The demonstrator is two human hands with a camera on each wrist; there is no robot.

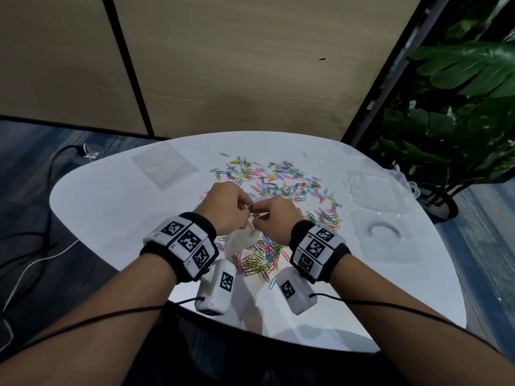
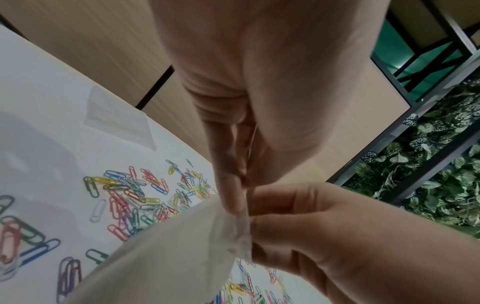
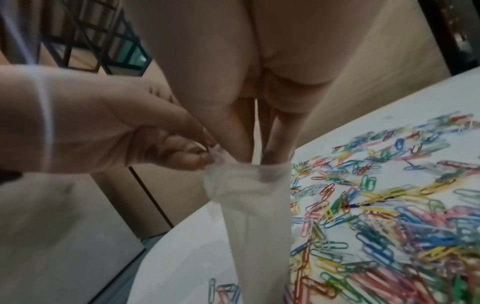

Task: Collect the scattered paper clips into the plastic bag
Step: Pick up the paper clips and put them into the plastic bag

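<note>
dim, even light | edges bent by wide lens | wrist views blurred

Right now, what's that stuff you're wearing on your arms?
Both arms are bare, no sleeves. The left wrist band and right wrist band are black, with white blocks printed with black square codes. A white camera box hangs under each, trailing a thin black cable.

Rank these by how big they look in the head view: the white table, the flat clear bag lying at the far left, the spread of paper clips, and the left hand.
1. white table
2. spread of paper clips
3. flat clear bag and left hand: alike, and the hand is nearer the camera, so unranked.
</note>
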